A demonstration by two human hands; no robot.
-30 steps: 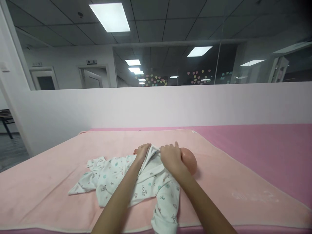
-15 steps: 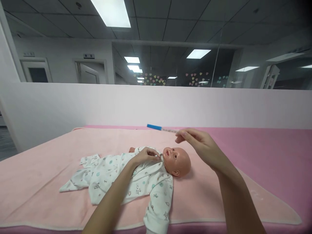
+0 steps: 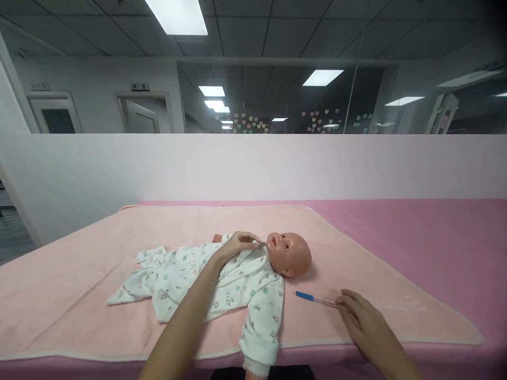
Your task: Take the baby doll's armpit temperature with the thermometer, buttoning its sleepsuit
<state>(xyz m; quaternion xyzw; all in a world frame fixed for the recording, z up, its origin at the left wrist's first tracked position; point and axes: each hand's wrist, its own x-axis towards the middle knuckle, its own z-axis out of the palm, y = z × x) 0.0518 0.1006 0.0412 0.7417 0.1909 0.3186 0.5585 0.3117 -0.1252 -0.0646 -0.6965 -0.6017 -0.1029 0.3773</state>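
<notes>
A bald baby doll (image 3: 291, 256) lies on its back, head to the right, in a white printed romper (image 3: 233, 287). My left hand (image 3: 240, 244) rests at the romper's neckline under the doll's chin, fingers closed on the collar edge; the grip is partly hidden. Low on the right, my right hand (image 3: 362, 316) pinches the clear end of a thin stick with a blue cap, which looks like a glass thermometer (image 3: 312, 298). Its blue end points left, towards the doll's sleeve, just over or on the blanket; I cannot tell whether it touches.
A peach blanket (image 3: 79, 285) with a pale hem lies under the doll on a pink surface (image 3: 447, 253). Behind stands a low white wall (image 3: 253, 166) with glass above it. The doll's near arm reaches over the front edge.
My right hand has come down from above the doll's head to the blanket beside its shoulder, carrying the thermometer. The left hand stays at the collar. The view has shifted slightly.
</notes>
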